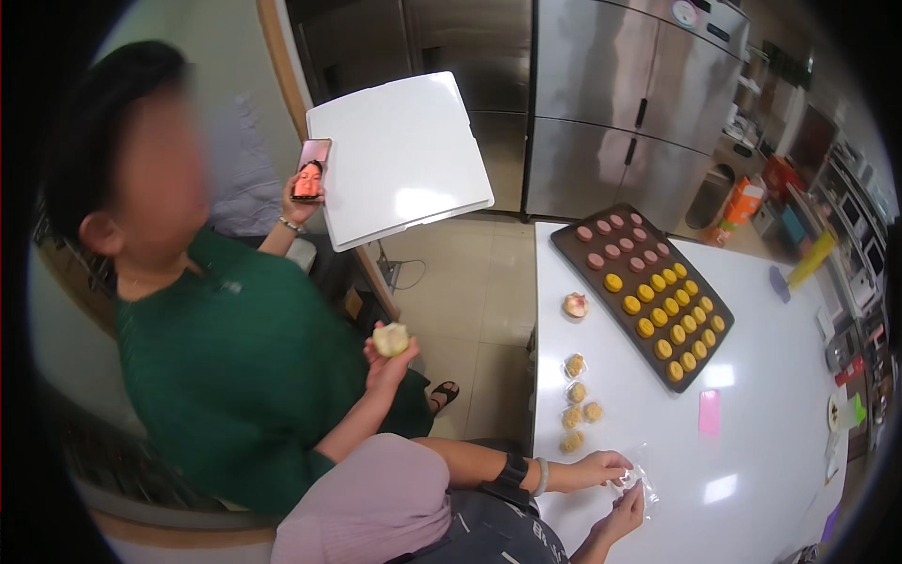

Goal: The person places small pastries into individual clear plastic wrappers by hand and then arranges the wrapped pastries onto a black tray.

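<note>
Left hand (598, 470) and right hand (624, 514) were both over the near part of the white worktop (770, 376), fingers pinched on a clear bag (648, 489), one hand each side. Couldn't tell if anything was in the bag. Left wrist had a pale bangle (542, 477), black band (513, 470) just above it on the forearm

Five yellowish balls (572, 441) in clear wrap sat left of the bag near the worktop edge: four in a rough column, one just to the right. Pink-and-cream piece (576, 305) lay beyond them. Dark tray (616, 305) sat at an angle farther back, pink rounds (613, 251) at the far end, yellow rounds (662, 350) over the rest. Pink card (709, 412) lay flat between tray and bag, nearer the tray

Co-worker (235, 357) in a green top stood on the left: one hand held up a phone (311, 171), the other held a pale round piece (391, 339). White board (399, 155) was beside the phone, steel fridge (601, 150) behind the tray
</note>
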The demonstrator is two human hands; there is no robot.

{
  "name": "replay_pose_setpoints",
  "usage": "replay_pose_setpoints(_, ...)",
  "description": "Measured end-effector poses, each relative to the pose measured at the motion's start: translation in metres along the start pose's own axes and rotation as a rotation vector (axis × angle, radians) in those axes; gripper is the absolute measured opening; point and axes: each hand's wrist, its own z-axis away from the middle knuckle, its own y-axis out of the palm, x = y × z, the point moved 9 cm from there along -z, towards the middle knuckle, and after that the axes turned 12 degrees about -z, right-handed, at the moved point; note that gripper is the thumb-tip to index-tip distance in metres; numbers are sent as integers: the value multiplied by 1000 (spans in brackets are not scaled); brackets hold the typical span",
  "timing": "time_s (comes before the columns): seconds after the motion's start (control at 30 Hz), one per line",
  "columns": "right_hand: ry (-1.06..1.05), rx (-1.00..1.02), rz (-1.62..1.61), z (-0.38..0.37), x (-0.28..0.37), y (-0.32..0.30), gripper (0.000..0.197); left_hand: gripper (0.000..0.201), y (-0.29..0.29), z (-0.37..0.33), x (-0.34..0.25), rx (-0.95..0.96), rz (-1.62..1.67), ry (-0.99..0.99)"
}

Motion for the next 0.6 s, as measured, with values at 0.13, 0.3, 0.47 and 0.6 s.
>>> replay_pose_setpoints(0.13, 43, -123, -147, 3, -1, -17, 33, 34, 8, -10, 11, 49, -82, -70)
replay_pose_setpoints(0.3, 63, -110, -204, 7, -1, -23, 45, 35, 13, -2, 14, 52, 36, -125)
replay_pose_setpoints(0.47, 61, -102, -243, 12, -2, -27, 49, 31, 15, -1, 24, 49, 45, -149)
replay_pose_setpoints(0.6, 59, -88, -256, 11, -5, -28, 48, 27, 8, -3, 26, -11, 13, -140)
